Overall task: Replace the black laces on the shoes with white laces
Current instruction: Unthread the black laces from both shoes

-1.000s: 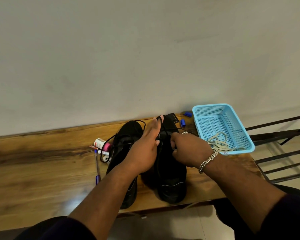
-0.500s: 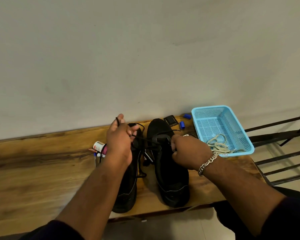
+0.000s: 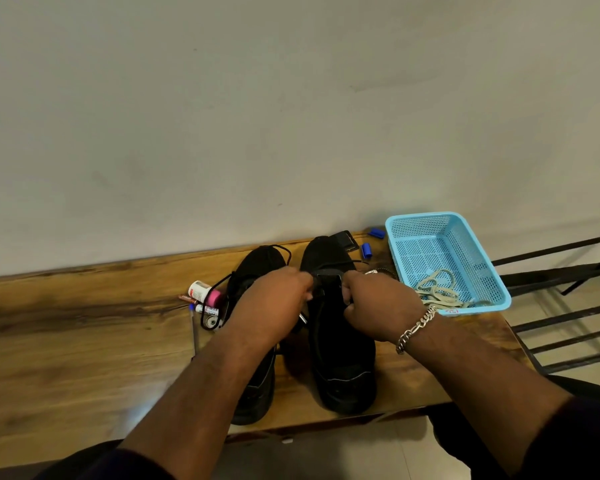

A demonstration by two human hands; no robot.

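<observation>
Two black shoes stand side by side on the wooden table, toes toward me. The right shoe (image 3: 340, 355) has its tongue area between both hands. My left hand (image 3: 274, 303) has its fingers curled at the shoe's lacing, pinching the black lace there. My right hand (image 3: 374, 303), with a silver bracelet on the wrist, grips the shoe's tongue and upper edge. The left shoe (image 3: 257, 265) lies partly under my left forearm; a loose black lace (image 3: 219, 292) trails from it to the left. White laces (image 3: 437, 292) lie in the blue basket (image 3: 478, 251).
Left of the shoes lie a small pink-capped bottle (image 3: 205, 292), a marker (image 3: 207, 310) and a pen (image 3: 194, 334). Two blue caps (image 3: 366, 250) and a small black item (image 3: 343, 240) lie near the wall. A dark metal rack (image 3: 568, 306) stands to the right of the table.
My left hand came back from the upper left, where it had pulled lace out, to the right shoe's lacing. My right hand stayed on the shoe.
</observation>
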